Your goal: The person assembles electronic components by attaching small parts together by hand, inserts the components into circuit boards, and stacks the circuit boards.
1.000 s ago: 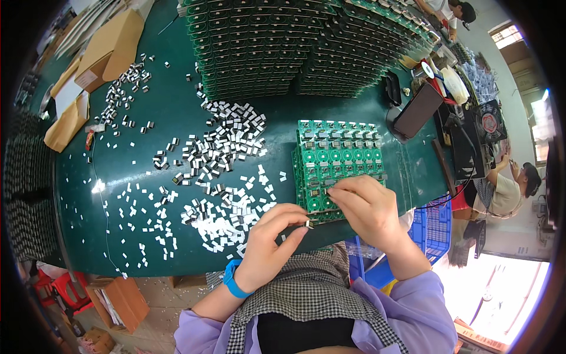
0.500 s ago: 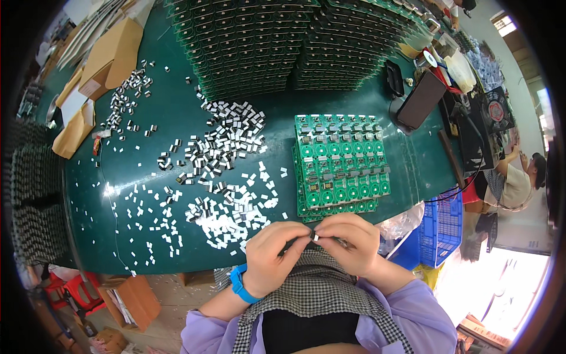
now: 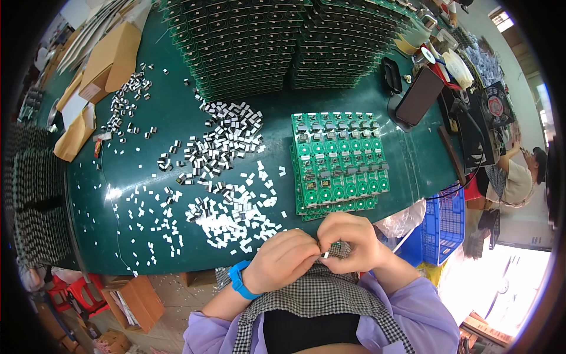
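In front of my apron, my left hand [image 3: 284, 261] and my right hand [image 3: 352, 243] meet fingertip to fingertip. Pinched between them is a small digital display [image 3: 325, 255]; only a white bit shows, and the fingers hide the rest. My left fingers are folded over, hiding their grip in part. Just beyond my hands lies a stack of green circuit board panels [image 3: 341, 159], with two digital displays [image 3: 318, 184] seated on the top panel's left side. To the left is a heap of loose displays [image 3: 227, 138], and nearer me are scattered white slips [image 3: 236, 223].
Tall stacks of green boards [image 3: 236, 53] fill the far side. A dark phone-like screen [image 3: 420, 97] stands at the right. Open cardboard boxes [image 3: 112, 59] are at the far left, and a blue crate [image 3: 443, 227] sits beyond the right table edge. Another person [image 3: 519, 177] is at the right.
My left fingers have folded over and shifted slightly right. My right hand has turned, its thumb and forefinger now rounded. The display's dark body is mostly covered now.
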Motion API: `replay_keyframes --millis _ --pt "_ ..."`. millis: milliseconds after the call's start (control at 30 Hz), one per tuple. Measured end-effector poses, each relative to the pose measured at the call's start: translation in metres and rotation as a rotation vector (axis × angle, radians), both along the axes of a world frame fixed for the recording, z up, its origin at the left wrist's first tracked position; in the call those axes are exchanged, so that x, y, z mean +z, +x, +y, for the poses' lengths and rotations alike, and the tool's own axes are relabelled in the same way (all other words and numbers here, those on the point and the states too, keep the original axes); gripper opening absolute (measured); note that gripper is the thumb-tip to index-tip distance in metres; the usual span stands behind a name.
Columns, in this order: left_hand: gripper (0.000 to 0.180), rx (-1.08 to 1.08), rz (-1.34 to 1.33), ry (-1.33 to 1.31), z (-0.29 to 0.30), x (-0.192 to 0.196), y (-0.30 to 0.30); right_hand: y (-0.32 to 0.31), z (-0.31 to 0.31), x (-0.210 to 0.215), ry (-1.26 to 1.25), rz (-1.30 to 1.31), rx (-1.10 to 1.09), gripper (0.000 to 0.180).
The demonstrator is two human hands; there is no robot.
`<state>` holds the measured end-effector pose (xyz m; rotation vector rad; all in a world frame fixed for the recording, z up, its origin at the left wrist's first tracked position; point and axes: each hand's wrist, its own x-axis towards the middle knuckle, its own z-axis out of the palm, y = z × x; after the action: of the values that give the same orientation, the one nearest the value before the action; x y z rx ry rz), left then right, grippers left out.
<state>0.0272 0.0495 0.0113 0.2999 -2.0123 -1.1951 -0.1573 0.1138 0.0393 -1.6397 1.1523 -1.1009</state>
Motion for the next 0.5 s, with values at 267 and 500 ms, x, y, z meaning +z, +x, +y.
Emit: replay_keyframes --millis 267,500 --pt "0.022 0.127 -0.019 -0.041 -0.001 0.002 0.004 0.007 0.008 -0.01 -0.327 0.167 -0.183 0.019" --pt "0.024 0.132 0.038 -0.253 -0.003 -0.01 0.009 0.009 0.007 -0.008 -0.289 0.18 -0.179 0.021"
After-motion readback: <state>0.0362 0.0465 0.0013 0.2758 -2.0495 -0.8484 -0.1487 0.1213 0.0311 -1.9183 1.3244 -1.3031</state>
